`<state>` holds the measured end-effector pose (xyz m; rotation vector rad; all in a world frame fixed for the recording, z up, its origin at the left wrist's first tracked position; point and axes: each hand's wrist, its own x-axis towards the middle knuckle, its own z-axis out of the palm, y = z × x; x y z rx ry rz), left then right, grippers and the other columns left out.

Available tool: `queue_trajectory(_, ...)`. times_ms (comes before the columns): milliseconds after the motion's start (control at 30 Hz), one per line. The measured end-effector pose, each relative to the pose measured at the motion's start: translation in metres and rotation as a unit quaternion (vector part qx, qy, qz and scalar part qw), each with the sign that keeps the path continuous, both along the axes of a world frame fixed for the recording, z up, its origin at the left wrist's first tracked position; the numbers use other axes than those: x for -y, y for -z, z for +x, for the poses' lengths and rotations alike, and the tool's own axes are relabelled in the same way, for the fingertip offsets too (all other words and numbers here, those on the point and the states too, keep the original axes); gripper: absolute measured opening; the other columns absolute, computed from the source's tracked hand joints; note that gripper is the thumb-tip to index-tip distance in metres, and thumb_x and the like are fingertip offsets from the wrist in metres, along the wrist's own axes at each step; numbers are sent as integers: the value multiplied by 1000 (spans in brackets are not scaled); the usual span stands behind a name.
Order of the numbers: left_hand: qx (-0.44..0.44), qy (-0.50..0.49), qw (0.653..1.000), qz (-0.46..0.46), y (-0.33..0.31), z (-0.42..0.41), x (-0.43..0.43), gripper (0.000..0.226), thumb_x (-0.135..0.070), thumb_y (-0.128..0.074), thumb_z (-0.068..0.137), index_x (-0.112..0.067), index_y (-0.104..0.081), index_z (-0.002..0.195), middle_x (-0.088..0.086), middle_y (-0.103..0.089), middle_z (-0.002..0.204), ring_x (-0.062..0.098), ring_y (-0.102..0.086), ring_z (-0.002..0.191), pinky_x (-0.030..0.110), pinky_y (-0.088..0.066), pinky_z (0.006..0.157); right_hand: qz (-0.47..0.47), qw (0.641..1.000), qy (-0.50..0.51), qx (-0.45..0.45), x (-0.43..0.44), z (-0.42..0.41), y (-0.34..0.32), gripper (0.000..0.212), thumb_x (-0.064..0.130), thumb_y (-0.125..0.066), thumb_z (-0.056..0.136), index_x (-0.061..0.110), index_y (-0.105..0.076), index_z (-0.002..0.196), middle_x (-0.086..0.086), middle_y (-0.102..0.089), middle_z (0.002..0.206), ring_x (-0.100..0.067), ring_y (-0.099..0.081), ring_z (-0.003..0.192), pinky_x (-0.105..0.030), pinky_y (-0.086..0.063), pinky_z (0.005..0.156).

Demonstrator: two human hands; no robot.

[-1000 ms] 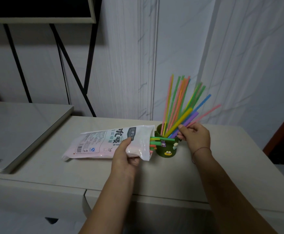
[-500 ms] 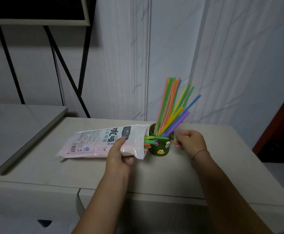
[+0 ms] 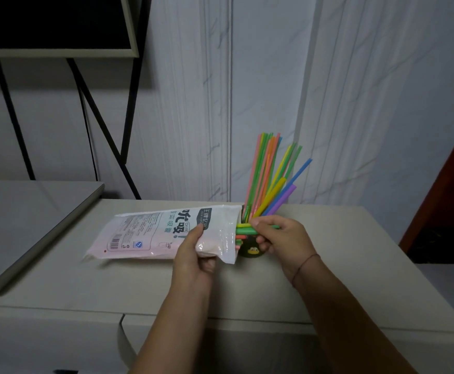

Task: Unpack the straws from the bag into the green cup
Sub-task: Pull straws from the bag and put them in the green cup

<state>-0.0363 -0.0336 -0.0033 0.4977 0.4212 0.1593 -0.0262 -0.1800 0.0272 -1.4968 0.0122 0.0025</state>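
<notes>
One bag [image 3: 166, 233], one cup [image 3: 251, 251] (many straws [image 3: 265, 168])

Single wide-angle view from the person's head, which looked forward and down, close over the pale beige cabinet top [image 3: 355, 238], and faced the white marbled wall panels [image 3: 274, 76] just behind it
</notes>
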Motion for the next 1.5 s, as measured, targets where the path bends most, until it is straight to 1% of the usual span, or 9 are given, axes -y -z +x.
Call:
queue_trajectory(167,2,-12,999,-30,-4,-1,-13,31,-5,-60,87,-14,-55,115,10,-68,107,30,-66,98,54,-56,50,66,996,-44,-30,26,1,-13,7,1,-60,85,-3,-64,81,-13,-53,63,-3,-47,38,-12,-40,39)
queue_trajectory(300,-21,-19,999,-30,-5,-1,-16,39,-4,-59,87,-14,-52,124,12,-67,110,33,-63,104,54,-54,45,105,992,-49,-44,33,4,-15,8,-1,-58,86,-5,-62,81,-10,-52,63,-3,-46,40,-12,-39,39)
queue_trajectory(400,-24,-9,999,-27,-6,-2,-12,15,-5,-55,89,-11,-56,103,11,-65,99,32,-61,95,47,-52,37,210,975,-34,-58,25,8,-10,7,0,-56,87,-1,-60,81,-6,-50,65,-3,-47,42,-13,-39,39)
queue_trajectory(600,-26,5,999,-27,-8,-5,3,10,-5,-59,87,-12,-58,94,8,-71,66,25,-67,67,48,-54,42,266,961,-50,-64,-11,2,5,5,0,-60,85,0,-63,90,-7,-57,71,-7,-53,54,-15,-48,48)
queue_trajectory(733,-21,-10,999,-46,-9,-5,3,17,-5,-59,88,-14,-56,102,9,-71,81,26,-67,73,47,-53,39,219,975,-21,-43,-10,3,0,5,0,-60,85,-3,-64,86,-7,-54,63,-6,-52,47,-16,-48,47)
queue_trajectory(867,-13,-17,999,-42,-8,-2,-11,8,-7,-58,89,-14,-57,94,6,-72,63,25,-67,73,44,-52,36,215,975,2,-58,14,7,-11,11,-3,-58,85,-4,-63,76,-5,-55,51,-4,-50,39,-15,-44,41)
queue_trajectory(1067,-43,22,999,-4,-7,-3,-6,11,-8,-57,89,-8,-56,100,18,-64,102,41,-60,99,45,-52,37,253,965,3,-68,11,6,-7,9,-2,-57,86,-3,-62,79,-2,-58,49,-4,-51,39,-15,-44,40)
queue_trajectory(1367,-45,33,998,3,-5,-3,8,6,-9,-58,88,-9,-56,94,14,-64,86,30,-60,74,43,-52,35,224,974,17,-41,-13,9,4,7,2,-61,85,0,-62,78,-4,-57,56,-4,-54,42,-16,-49,45)
queue_trajectory(1500,-52,-8,998,-22,-3,0,-3,7,-5,-59,87,-10,-57,90,8,-70,61,22,-68,55,43,-52,36,196,979,58,-11,5,17,-4,10,0,-59,86,0,-61,76,-4,-55,52,-4,-54,40,-15,-49,44)
